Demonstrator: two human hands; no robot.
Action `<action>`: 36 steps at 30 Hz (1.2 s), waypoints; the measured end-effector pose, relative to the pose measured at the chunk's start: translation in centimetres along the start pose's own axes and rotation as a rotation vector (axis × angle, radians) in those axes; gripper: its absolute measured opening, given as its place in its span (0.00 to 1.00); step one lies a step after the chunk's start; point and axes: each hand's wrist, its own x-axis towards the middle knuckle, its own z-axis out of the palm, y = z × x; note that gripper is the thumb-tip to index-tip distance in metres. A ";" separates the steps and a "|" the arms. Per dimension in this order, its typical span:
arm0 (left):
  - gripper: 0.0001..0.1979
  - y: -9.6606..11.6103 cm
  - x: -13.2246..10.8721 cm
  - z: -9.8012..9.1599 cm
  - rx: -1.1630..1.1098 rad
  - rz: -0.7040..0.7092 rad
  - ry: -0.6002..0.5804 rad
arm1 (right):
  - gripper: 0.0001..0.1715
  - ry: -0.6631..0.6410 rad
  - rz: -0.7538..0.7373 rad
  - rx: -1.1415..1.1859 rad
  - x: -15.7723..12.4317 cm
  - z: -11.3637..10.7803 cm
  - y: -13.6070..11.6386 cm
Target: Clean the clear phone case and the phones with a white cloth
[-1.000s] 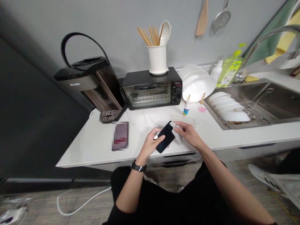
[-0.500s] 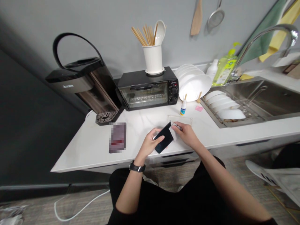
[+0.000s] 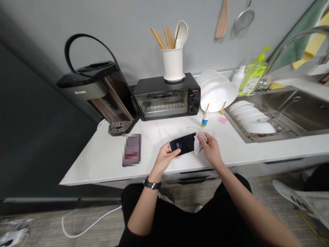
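A black phone (image 3: pixel 186 144) with lit digits on its screen is held above the white counter. My left hand (image 3: pixel 165 158), with a watch on the wrist, grips the phone's left end, thumb on the screen. Pinched in my right hand (image 3: pixel 210 145) is a white cloth (image 3: pixel 198 144), which lies against the phone's right end. Behind the hands stands a small white bottle (image 3: pixel 205 119) with a blue and yellow label. A clear, thin rectangular item (image 3: pixel 191 129) lies flat near my right hand, partly hidden by it.
A dark pixelated item (image 3: pixel 132 151) lies on the counter (image 3: pixel 100 164) at left. Behind are a water dispenser (image 3: pixel 102 96), a toaster oven (image 3: pixel 164 103) with a utensil holder (image 3: pixel 172 64), and plates (image 3: pixel 218 94). At right is the sink (image 3: pixel 308 113) with bowls (image 3: pixel 259 127).
The phone has turned from a steep slant to nearly level, and its screen now shows lit digits. My right hand and the cloth have shifted right. The whole view has moved slightly.
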 end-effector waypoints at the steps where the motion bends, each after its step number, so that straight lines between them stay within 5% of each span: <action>1: 0.27 -0.1 0.0 0.0 -0.019 -0.025 0.018 | 0.27 0.040 -0.003 -0.023 -0.1 0.2 0.1; 4: 0.27 -0.1 -0.2 0.1 -0.024 -0.044 0.053 | 0.26 0.170 -0.098 -0.158 -0.3 1.2 0.3; 7: 0.27 0.0 -0.4 0.4 -0.011 -0.016 0.059 | 0.22 0.202 -0.374 -0.424 -0.9 2.8 -0.7; 13: 0.22 -0.3 -0.8 0.4 0.077 0.096 0.087 | 0.22 -0.191 -0.704 -0.611 -1.7 4.8 -4.0; 19: 0.23 -0.2 -1.0 0.6 0.060 0.097 0.063 | 0.19 0.118 -0.485 -0.729 -0.4 2.0 -2.8; 25: 0.20 -0.8 -1.0 0.2 0.226 0.134 0.121 | 0.27 -0.212 -0.726 -0.712 -2.1 4.3 -4.1; 32: 0.23 0.0 -1.1 0.9 0.084 0.106 0.070 | 0.20 0.020 -0.545 -0.748 -0.3 1.4 -2.4; 36: 0.17 -0.5 -1.0 0.7 0.186 0.155 0.144 | 0.32 -0.196 -0.666 -0.727 -1.6 3.2 -3.2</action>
